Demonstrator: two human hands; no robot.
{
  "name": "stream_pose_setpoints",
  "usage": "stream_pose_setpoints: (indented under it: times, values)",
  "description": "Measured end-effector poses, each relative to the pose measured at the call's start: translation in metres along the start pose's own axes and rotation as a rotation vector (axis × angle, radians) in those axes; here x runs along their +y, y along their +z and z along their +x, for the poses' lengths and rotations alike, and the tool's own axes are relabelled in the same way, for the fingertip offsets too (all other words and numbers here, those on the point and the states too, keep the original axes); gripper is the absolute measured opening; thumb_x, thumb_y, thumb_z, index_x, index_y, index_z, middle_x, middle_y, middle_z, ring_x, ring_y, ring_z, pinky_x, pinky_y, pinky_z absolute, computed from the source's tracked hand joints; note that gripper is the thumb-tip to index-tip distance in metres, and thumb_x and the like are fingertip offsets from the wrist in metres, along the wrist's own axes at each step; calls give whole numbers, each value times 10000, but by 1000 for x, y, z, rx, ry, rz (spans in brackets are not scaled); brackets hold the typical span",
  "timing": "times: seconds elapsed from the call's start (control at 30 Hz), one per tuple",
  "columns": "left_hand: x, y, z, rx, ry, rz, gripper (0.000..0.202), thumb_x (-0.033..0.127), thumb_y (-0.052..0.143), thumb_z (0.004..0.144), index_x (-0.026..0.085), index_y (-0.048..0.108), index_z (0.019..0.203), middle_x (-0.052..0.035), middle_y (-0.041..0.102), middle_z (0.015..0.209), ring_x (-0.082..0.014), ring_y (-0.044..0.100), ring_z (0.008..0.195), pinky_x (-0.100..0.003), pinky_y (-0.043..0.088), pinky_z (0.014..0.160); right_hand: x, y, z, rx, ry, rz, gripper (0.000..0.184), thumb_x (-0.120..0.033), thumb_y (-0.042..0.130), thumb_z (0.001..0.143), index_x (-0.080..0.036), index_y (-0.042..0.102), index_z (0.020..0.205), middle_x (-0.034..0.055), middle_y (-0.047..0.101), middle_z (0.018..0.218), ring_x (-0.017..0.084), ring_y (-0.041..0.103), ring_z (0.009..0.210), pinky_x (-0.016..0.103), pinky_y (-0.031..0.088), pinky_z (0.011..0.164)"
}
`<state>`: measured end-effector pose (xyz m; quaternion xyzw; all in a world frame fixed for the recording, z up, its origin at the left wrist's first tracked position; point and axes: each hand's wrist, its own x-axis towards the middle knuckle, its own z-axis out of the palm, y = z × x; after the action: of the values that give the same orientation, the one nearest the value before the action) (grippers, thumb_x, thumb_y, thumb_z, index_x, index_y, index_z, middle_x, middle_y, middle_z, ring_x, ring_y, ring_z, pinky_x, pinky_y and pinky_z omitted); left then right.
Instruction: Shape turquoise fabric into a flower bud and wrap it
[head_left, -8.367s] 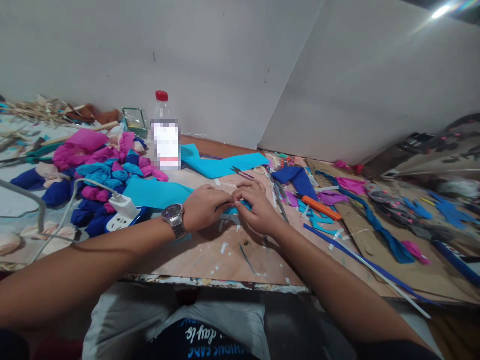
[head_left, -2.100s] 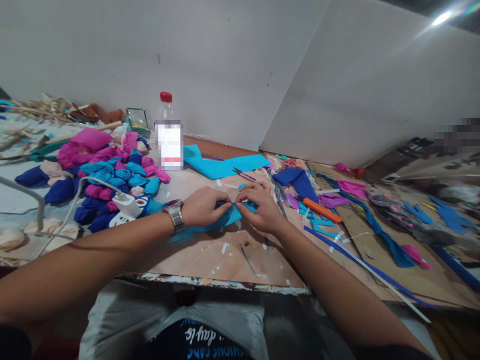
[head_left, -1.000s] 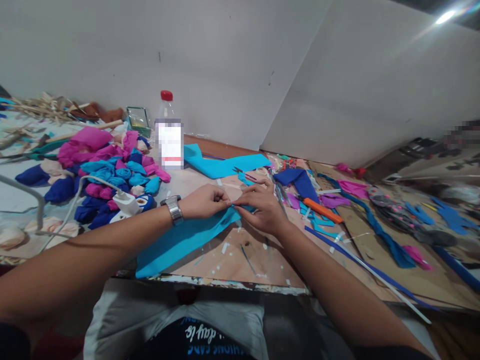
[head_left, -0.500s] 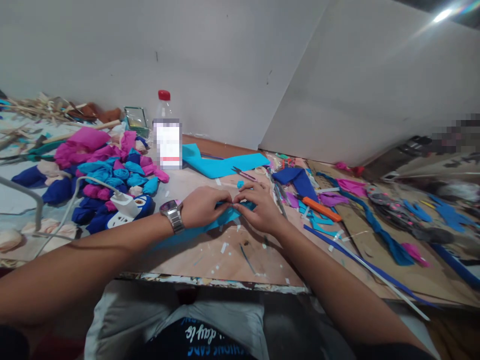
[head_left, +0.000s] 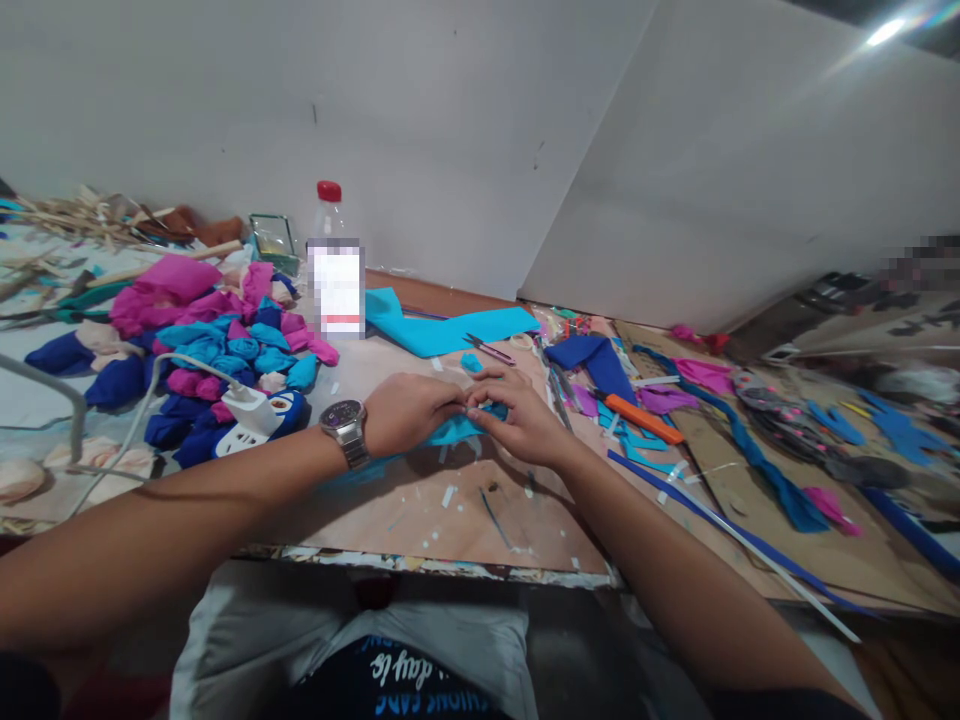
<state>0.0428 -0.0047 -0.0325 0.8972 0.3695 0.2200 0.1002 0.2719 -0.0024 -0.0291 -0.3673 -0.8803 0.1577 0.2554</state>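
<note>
My left hand [head_left: 409,412], with a metal watch on the wrist, and my right hand [head_left: 517,418] meet fingertip to fingertip at the middle of the wooden table [head_left: 465,510]. Both are closed in a pinch on a strip of turquoise fabric [head_left: 454,432] that lies under them and runs off to the left beneath my left wrist. A small turquoise rolled piece [head_left: 472,363] lies just beyond my right hand's fingers.
A heap of rolled pink, blue and turquoise fabric pieces [head_left: 217,340] lies at left beside a white power strip [head_left: 251,415]. A red-capped bottle [head_left: 335,265], more turquoise cloth [head_left: 442,325], small scissors [head_left: 487,348], an orange cutter [head_left: 643,418] and coloured scraps surround the hands.
One second ago the turquoise strip hung long down to the table's front edge; now most of it is gathered under my hands, which have dropped closer to the table.
</note>
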Motion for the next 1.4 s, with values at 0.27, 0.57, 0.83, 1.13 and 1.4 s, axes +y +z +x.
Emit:
stream_pose_setpoints:
  times: [0.27,0.57,0.83,1.13,1.4]
  values:
    - [2,-5,0,-38,-45,-252,279,378,533,993,217,754,1052,-48,786,969,-199,691,842,-285,427,732,-2,-2,1,-1,-70,36,101,-296,589,971,-242,672,951,66,748,1059,280,555,1247,524,396,1101]
    - [-3,-6,4,-175,-118,-415,315,405,568,942,165,768,899,-16,718,746,-145,567,667,-260,364,628,-2,-2,1,-16,-47,-31,52,-262,628,905,-238,664,877,42,754,980,268,610,1135,506,339,1062]
    - [-5,-8,6,-241,-160,-420,347,429,555,936,149,733,834,-4,629,672,-126,485,621,-259,313,592,-6,-3,0,37,-44,-112,119,-337,662,930,-235,716,902,58,725,943,252,617,1041,497,306,1023]
    - [-12,-7,8,-323,-200,-561,376,466,547,902,143,739,906,-2,618,723,-128,468,657,-254,351,623,-3,0,-1,112,-164,-168,71,-289,683,912,-273,751,905,10,759,858,243,642,1015,500,285,1057]
    - [-13,-9,10,-338,-284,-708,259,313,551,820,137,737,857,-16,648,756,-144,512,706,-262,375,649,-4,-2,-1,126,-252,-237,78,-261,694,922,-277,769,909,1,775,851,228,649,974,509,284,1060]
